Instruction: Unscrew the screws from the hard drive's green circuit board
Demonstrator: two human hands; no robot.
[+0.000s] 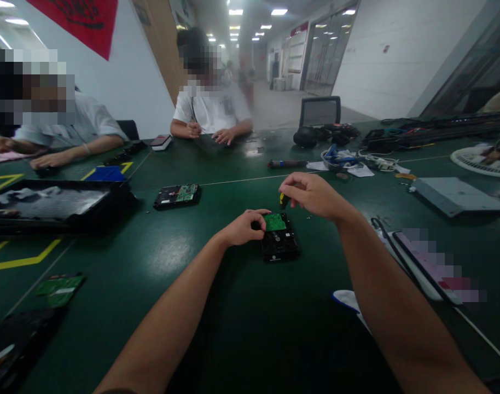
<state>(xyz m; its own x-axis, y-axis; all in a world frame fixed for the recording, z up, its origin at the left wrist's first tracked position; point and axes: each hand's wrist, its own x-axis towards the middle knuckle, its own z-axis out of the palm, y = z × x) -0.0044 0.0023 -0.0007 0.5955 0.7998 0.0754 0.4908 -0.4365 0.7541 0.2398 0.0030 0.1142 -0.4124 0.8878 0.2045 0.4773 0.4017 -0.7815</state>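
A black hard drive point(280, 243) with a green circuit board point(274, 222) on top lies on the dark green table point(242, 323) in front of me. My left hand point(245, 228) is closed on the drive's left far corner, fingers curled against the board's edge. My right hand point(311, 194) hovers just above and right of the drive, fingers pinched round a small tool with a yellow and black handle point(283, 200), its tip pointing down near the board's far right corner.
A second hard drive point(176, 196) lies further left. A black tray point(48, 205) sits at left, a loose green board point(60, 289) near the left front. Two people sit across the table. Tools, cables and a grey metal case point(455, 196) lie right.
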